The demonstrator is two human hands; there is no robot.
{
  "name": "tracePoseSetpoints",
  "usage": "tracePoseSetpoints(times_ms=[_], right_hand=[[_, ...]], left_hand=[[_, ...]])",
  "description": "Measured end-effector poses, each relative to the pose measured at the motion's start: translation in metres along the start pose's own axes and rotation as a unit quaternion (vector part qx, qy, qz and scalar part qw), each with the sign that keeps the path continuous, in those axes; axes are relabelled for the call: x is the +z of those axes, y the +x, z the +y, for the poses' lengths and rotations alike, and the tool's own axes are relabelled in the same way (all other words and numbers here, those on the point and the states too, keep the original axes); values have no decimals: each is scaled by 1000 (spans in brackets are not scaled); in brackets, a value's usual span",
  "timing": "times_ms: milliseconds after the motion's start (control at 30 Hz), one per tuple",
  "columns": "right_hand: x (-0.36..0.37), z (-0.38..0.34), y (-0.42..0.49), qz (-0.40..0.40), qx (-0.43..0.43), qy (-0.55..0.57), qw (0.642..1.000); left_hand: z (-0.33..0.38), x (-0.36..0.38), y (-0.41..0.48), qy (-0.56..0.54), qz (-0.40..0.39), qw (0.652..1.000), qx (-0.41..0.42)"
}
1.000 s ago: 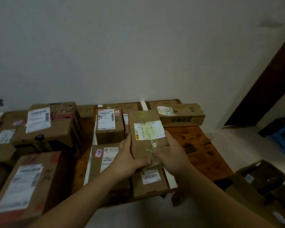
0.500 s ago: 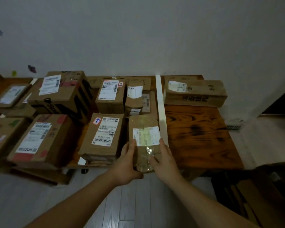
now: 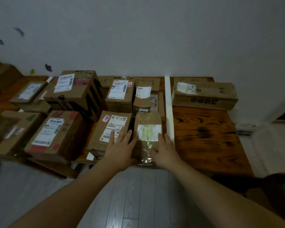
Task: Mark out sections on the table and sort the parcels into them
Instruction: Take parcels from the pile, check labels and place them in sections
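A narrow brown parcel point(image 3: 147, 127) with a pale yellow label lies at the front edge of the wooden table point(image 3: 207, 140), just left of a white tape strip point(image 3: 169, 106) that runs front to back. My left hand point(image 3: 120, 148) lies with straight fingers on the labelled box point(image 3: 111, 129) beside it and against the narrow parcel's left side. My right hand point(image 3: 164, 150) rests with loosely spread fingers on the parcel's right near corner. Neither hand grips anything.
Left of the tape stand several cardboard parcels, among them a large box with black lettering point(image 3: 76, 94) and a red-taped box point(image 3: 54, 134). Right of the tape only one long box point(image 3: 204, 94) lies by the wall. More cartons sit on the floor at the right point(image 3: 280, 191).
The narrow parcel has gone from held up in both hands to lying on the table beside the tape. Both hands have loosened their grip and now rest flat at its sides.
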State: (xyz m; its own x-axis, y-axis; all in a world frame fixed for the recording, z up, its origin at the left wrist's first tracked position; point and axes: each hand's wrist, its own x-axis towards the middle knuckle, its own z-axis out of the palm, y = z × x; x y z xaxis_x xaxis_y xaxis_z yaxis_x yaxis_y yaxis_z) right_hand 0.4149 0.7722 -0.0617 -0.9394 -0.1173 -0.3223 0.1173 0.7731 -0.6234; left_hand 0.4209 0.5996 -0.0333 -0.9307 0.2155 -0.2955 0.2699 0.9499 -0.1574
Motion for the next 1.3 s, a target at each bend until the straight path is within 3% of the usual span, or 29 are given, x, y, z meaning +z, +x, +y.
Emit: tracePoseSetpoints(times_ms=[167,367,667,900,1300], right_hand=[[-29,-80,9,-12,-78,-55,995],[-6,-214,16,-41,-159,-159,974],[123,-429,25,-63,-208,-190,957],[207,-565,46,-73,-263,-230,934],[341,-757,176,-107,-331,-208,914]], left_hand=[[-85,-30,-24,-155,50,982,-94],[-236,-34,-77,-160,89,967,-179],[-467,-1,-196,-246,93,926,-271],[-608,26,-266,-349,121,866,-337],[-821,54,-253,-350,119,817,-442]])
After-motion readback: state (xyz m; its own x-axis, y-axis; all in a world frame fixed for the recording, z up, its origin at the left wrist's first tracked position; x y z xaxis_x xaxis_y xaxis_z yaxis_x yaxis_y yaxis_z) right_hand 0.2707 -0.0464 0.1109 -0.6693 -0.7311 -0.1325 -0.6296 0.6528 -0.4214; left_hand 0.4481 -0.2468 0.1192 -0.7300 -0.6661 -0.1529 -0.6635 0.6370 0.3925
